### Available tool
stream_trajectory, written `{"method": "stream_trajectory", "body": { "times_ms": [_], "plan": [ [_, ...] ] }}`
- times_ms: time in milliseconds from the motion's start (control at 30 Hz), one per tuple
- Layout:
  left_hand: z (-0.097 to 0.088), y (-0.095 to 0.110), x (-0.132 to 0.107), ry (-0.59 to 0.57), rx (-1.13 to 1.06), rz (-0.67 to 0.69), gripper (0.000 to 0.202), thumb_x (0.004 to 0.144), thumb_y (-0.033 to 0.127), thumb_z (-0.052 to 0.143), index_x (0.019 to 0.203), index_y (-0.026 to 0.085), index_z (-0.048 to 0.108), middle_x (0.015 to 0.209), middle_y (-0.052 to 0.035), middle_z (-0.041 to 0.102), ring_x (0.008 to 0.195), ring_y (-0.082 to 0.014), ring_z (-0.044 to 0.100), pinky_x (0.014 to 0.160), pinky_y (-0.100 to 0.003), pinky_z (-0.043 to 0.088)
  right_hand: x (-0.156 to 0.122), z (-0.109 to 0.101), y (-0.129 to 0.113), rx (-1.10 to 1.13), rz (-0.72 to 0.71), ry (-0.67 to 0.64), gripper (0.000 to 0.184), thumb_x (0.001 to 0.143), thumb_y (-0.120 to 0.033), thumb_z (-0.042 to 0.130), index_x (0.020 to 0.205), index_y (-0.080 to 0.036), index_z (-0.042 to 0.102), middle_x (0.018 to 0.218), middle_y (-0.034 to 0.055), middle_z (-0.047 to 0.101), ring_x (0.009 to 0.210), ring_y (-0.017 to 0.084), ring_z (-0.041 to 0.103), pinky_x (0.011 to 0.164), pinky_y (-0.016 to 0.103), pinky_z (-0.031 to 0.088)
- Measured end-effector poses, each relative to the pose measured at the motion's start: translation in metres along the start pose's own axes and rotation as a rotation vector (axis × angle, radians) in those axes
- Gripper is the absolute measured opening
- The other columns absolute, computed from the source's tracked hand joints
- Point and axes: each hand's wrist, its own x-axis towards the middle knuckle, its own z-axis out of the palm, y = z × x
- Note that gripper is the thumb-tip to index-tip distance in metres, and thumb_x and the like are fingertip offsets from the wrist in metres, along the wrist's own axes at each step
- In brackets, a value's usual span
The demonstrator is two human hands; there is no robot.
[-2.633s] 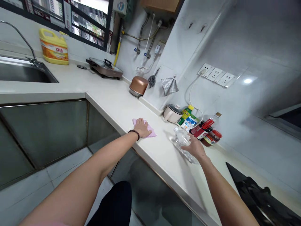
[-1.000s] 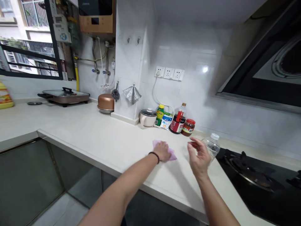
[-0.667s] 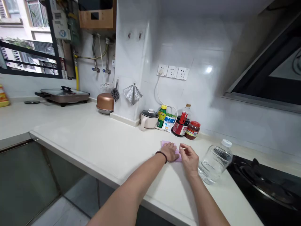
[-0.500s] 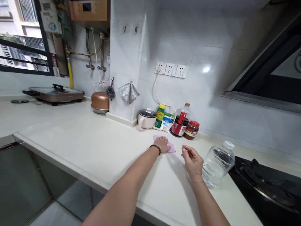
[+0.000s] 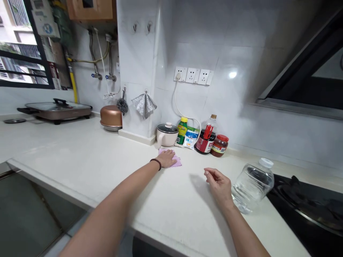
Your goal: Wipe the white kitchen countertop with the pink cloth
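A pink cloth [image 5: 177,162] lies on the white countertop, in front of the cream electric pot [image 5: 168,137]. My left hand [image 5: 166,159], with a dark bead bracelet at the wrist, presses down on this cloth and grips it under the palm and fingers, covering its middle. To the right, my right hand [image 5: 218,184] hovers above the counter, its fingers loosely curled and the thumb close to the index finger. Nothing shows between those fingers. Just beside this hand stands a large clear plastic bottle [image 5: 253,187] with a white cap.
Along the wall stand a green bottle [image 5: 182,131], a white-and-blue packet [image 5: 190,138], a dark jar [image 5: 205,142] and a red-lidded jar [image 5: 220,145]. A black stove [image 5: 308,203] is at right. A copper-coloured pan [image 5: 111,116] and an electric skillet [image 5: 60,110] sit at left.
My left hand has slid the pink cloth leftward across the counter, from in front of the packet to in front of the pot. My right hand stays nearly in place. The view has shifted slightly.
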Motion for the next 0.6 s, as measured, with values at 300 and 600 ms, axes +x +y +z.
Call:
{"method": "stream_trajectory", "body": {
  "times_ms": [300,600],
  "plan": [
    [-0.033,-0.115,-0.067,0.053,0.085,-0.332,0.066,0.097,0.056,0.032,0.149,0.017,0.038,0.161,-0.013,0.03,0.148,-0.0268,0.024,0.118,-0.04,0.02,-0.005,0.008,0.008,0.007,0.077,-0.124,0.035,0.085,-0.05,0.065,0.098,-0.019,0.076,0.085,0.0058,0.073,0.072,0.019,0.063,0.062,0.029,0.054],
    [-0.032,-0.12,-0.059,0.054,0.139,-0.491,0.066,0.096,0.051,0.029,0.149,0.013,0.036,0.161,-0.0172,0.029,0.148,-0.0312,0.025,0.115,-0.047,0.023,-0.003,0.014,-0.002,-0.038,0.0,-0.156,0.031,0.087,-0.045,0.06,0.093,-0.019,0.076,0.078,0.0044,0.072,0.063,0.017,0.062,0.059,0.028,0.05]
  ]
}}
